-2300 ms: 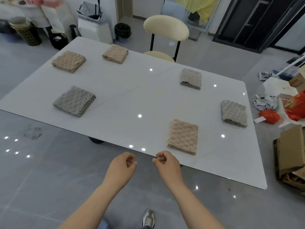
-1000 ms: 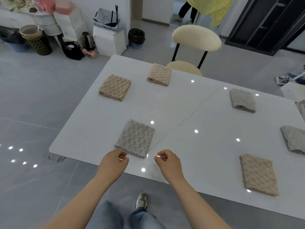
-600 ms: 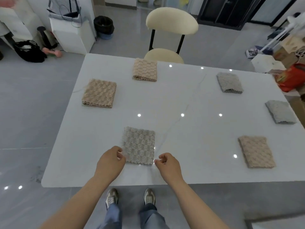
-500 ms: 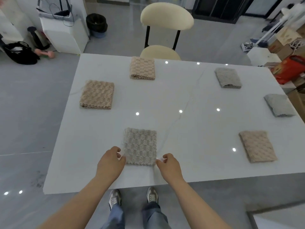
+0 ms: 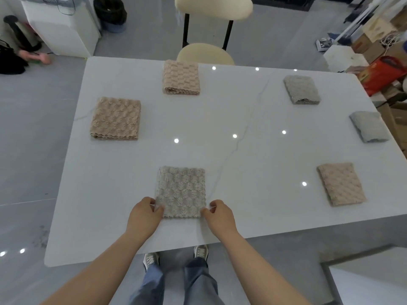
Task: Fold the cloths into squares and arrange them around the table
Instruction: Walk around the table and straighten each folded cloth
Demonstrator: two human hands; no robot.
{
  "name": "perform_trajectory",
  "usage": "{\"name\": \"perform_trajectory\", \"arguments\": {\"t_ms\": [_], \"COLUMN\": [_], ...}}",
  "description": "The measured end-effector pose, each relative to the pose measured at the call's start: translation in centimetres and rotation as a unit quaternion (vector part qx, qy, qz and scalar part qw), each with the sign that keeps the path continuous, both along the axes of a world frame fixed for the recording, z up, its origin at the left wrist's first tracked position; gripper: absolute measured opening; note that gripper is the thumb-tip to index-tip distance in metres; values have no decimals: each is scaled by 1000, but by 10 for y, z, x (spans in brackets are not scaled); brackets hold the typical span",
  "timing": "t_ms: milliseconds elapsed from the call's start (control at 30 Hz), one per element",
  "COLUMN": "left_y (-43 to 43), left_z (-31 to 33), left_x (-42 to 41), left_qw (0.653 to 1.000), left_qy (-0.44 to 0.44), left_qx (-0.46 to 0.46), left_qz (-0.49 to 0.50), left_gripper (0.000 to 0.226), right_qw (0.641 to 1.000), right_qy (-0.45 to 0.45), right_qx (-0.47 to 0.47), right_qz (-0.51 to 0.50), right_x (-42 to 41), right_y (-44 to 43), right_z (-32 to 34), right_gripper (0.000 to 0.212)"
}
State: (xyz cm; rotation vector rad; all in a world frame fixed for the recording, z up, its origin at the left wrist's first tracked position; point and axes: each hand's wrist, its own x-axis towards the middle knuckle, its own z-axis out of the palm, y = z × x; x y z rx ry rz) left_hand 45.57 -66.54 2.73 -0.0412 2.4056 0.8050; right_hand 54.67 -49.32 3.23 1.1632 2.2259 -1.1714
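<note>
A folded grey textured cloth lies square near the front edge of the white table. My left hand pinches its near left corner and my right hand pinches its near right corner. Around the table lie several more folded cloths: a beige cloth at the left, a beige cloth at the back, a grey cloth at the back right, a grey cloth at the right edge and a beige cloth at the front right.
A cream chair stands behind the table's far side. A white cabinet and a black bin stand at the back left. Cardboard boxes and a red bag crowd the floor at the right.
I have walked along the table to face the grey cloth. Both hands moved forward from empty air onto its near corners and now pinch them.
</note>
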Motion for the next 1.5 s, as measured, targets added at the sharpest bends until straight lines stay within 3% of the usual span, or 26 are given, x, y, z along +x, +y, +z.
{"name": "perform_trajectory", "arguments": {"t_ms": [333, 867, 1500], "left_y": [2, 29, 47], "left_z": [-7, -10, -13], "left_x": [6, 25, 40], "left_qw": [1000, 1000, 1000], "left_qy": [7, 12, 18], "left_qx": [-5, 16, 17], "left_qz": [3, -18, -13], "left_gripper": [19, 21, 20], "right_qw": [1000, 999, 998], "right_qy": [6, 38, 48], "right_qx": [-4, 10, 2], "right_qz": [13, -15, -32], "right_x": [-2, 15, 30], "right_y": [-2, 30, 48], "right_z": [-10, -14, -19], "right_gripper": [17, 22, 13]}}
